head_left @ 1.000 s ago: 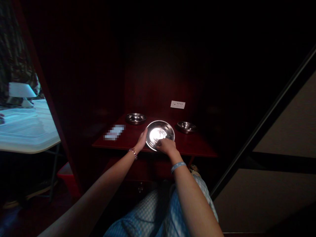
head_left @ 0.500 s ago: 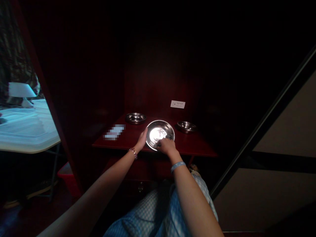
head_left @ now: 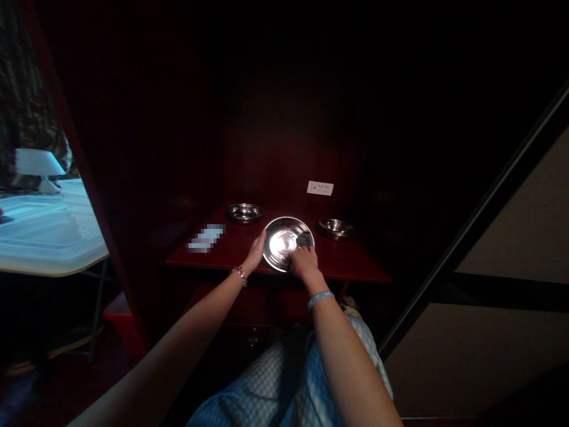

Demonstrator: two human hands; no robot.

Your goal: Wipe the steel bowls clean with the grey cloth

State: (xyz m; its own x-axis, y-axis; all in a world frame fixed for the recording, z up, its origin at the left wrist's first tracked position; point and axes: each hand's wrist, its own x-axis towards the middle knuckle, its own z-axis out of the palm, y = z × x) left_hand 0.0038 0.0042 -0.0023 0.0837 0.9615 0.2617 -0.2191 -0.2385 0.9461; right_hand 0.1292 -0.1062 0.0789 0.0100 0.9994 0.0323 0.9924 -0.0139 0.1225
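A shiny steel dish (head_left: pixel 280 234), shallow and round, is tilted towards me above the shelf's front edge. My left hand (head_left: pixel 255 250) is closed on its left rim. Over the dish's lower right part, my right hand (head_left: pixel 304 261) has its fingers bent round a dark cloth-like piece (head_left: pixel 304 238); the fingertips are partly hidden, and the piece lies against the inside of the dish. Behind it to the left sits a steel bowl (head_left: pixel 244 213). Another steel bowl (head_left: pixel 336 228) stands to the right.
The dark red shelf (head_left: pixel 355 267) has walls on its left and back. A blurred-out flat item (head_left: pixel 207 238) lies at its left, and a socket plate (head_left: pixel 320 188) is on the back wall. Further left are a white table (head_left: pixel 53 249), a lamp (head_left: pixel 39 161) and a red bin (head_left: pixel 125 323).
My right hand has shifted slightly to the right within the dish, and more of the dark piece shows above the fingers. My left hand and the dish have stayed in place.
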